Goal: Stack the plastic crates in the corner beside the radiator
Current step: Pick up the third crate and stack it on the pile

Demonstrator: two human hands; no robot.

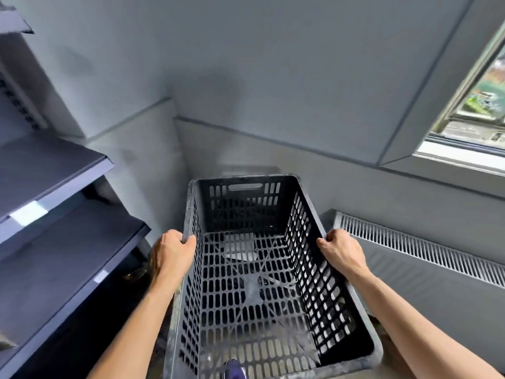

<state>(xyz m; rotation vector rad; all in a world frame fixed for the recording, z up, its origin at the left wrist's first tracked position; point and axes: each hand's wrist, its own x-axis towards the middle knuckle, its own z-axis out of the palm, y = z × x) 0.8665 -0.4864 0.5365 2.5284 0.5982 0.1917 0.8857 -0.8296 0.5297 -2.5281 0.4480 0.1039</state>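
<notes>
Dark-grey plastic makes up the crate, a long open box with slotted walls and a slotted floor, its far end wall carrying a handle slot. It sits in the middle of the view, pointing away toward the corner of the room, with nothing lying inside it. The left hand grasps the left long rim, thumb inside and fingers curled over the outside. The right hand clenches the right long rim in the same way. Both grips are about halfway along the crate. I cannot tell whether the crate rests on anything beneath. Just right of it a white radiator runs along the wall under a window. On the left stand dark shelves, near the crate but apart from it.
</notes>
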